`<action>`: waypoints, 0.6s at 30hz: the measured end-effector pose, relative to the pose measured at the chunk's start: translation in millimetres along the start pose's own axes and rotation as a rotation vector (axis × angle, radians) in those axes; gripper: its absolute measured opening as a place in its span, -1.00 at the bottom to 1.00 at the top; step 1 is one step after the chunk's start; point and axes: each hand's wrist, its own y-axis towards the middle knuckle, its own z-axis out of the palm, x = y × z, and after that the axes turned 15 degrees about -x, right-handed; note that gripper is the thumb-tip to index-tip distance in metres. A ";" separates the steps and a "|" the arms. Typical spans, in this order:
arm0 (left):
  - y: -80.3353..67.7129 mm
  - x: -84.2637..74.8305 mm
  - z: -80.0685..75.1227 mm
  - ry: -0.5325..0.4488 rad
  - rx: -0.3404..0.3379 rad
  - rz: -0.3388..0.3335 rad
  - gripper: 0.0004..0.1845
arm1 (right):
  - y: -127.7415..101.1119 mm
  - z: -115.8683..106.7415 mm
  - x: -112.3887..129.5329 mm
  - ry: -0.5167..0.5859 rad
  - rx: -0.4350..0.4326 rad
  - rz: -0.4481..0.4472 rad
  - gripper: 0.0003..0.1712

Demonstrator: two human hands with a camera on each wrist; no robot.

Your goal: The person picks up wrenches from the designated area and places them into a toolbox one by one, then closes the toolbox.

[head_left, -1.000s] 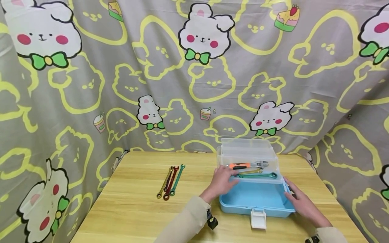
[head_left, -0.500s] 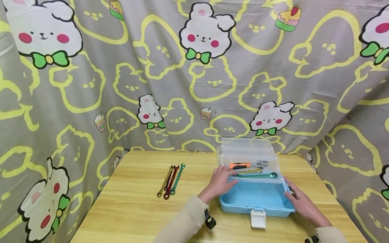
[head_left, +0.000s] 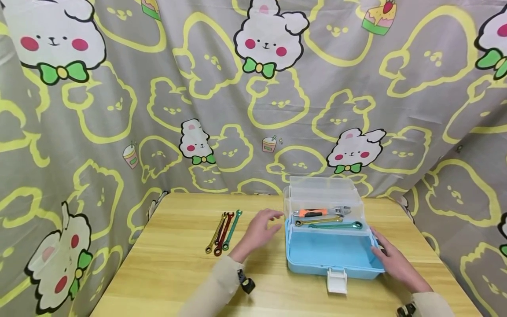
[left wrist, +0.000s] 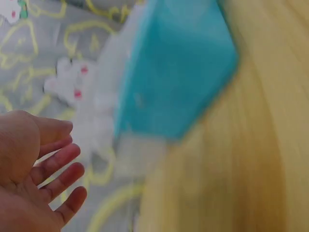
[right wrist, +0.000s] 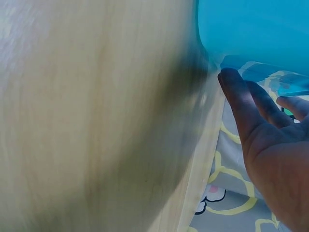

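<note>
No writing, brand, number or sign can be read anywhere; the printed cloth [head_left: 253,97] across the upper frame bears only bunny, cake and cup drawings; the blue toolbox [head_left: 332,257] at lower right shows no legible label.

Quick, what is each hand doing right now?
Left hand: open, holding nothing, over the table.
Right hand: open, fingers against the blue toolbox.

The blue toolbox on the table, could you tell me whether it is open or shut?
Open. The toolbox shows its bare blue inside, and its clear tray stands raised behind, holding wrenches.
</note>
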 end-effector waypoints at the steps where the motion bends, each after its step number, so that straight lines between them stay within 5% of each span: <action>1: -3.4 9.9 -6.6 0.000 -0.006 -0.017 -0.60 | 0.1 -0.1 0.2 0.001 0.001 0.005 -0.15; 10: -49.9 94.4 -62.4 0.185 -0.082 -0.117 -0.61 | 0.1 0.9 0.2 -0.008 0.003 0.016 -0.14; 18: -76.5 107.3 -83.5 0.323 -0.049 -0.138 -0.60 | 0.0 0.4 0.5 -0.012 -0.003 -0.003 -0.16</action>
